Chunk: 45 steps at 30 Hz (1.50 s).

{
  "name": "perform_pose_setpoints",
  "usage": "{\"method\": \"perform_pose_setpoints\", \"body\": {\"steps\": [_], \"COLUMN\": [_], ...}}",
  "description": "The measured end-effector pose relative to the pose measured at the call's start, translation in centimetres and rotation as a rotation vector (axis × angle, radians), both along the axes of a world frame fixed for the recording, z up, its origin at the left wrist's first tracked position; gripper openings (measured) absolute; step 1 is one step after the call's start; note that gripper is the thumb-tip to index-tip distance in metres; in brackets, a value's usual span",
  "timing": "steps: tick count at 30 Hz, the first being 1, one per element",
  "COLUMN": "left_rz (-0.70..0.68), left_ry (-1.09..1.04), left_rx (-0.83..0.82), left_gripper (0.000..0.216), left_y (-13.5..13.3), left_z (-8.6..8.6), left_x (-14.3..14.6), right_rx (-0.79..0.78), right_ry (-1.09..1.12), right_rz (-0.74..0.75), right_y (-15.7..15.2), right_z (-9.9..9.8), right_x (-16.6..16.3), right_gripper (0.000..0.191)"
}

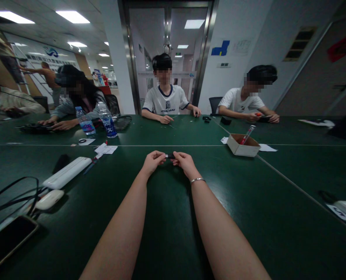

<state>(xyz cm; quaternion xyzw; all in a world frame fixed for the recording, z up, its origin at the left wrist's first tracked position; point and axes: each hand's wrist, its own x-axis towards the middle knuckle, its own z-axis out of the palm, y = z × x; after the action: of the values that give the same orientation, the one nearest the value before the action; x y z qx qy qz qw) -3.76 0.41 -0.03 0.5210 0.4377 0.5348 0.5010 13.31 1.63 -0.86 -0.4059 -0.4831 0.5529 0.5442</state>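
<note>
Both of my arms reach forward over the green table point(167, 217). Between my fingertips is a small black USB stick point(170, 156) with a silvery metal end on its left. My left hand point(153, 163) pinches the silvery end between thumb and fingers. The black end is pinched by my right hand point(185, 163), which has a metal bracelet point(197, 180) at its wrist. My fingertips partly cover the stick at both ends. It is held level, just above or at the tabletop; which of these I cannot tell.
Left lie a phone point(11, 243), a white power strip point(66, 173), a white rounded device point(49, 199) and cables. Beyond stand two bottles point(108, 123). An open box point(243, 149) holding a tube sits at right. Several people sit across the table, their hands on it.
</note>
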Motion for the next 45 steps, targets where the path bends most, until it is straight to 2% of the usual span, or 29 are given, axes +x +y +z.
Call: {"method": "perform_pose_setpoints", "body": {"steps": [7,17,23,32,45], "left_rz": [0.017,0.041,0.070,0.148,0.217], "left_ry": [0.087,0.192,0.211,0.241,0.325], "left_rx": [-0.034,0.005,0.026,0.027,-0.020], "left_gripper": [0.046,0.050,0.052,0.059,0.054], "left_y": [0.21,0.37,0.63,0.17,0.44], "left_z": [-0.02,-0.39,-0.76,-0.22,-0.61], "left_x": [0.23,0.23,0.18,0.71,0.85], "right_rx": [0.003,0.011,0.056,0.104,0.110], "right_ry": [-0.003,0.010,0.052,0.052,0.109], "right_rz": [-0.012,0.013,0.064,0.115,0.186], "right_y": [0.15,0.32,-0.05,-0.12,-0.55], "right_z": [-0.15,-0.39,0.03,0.00,0.26], "right_x": [0.03,0.07,0.15,0.30,0.40], "right_gripper": [0.033,0.034,0.042,0.044,0.040]}}
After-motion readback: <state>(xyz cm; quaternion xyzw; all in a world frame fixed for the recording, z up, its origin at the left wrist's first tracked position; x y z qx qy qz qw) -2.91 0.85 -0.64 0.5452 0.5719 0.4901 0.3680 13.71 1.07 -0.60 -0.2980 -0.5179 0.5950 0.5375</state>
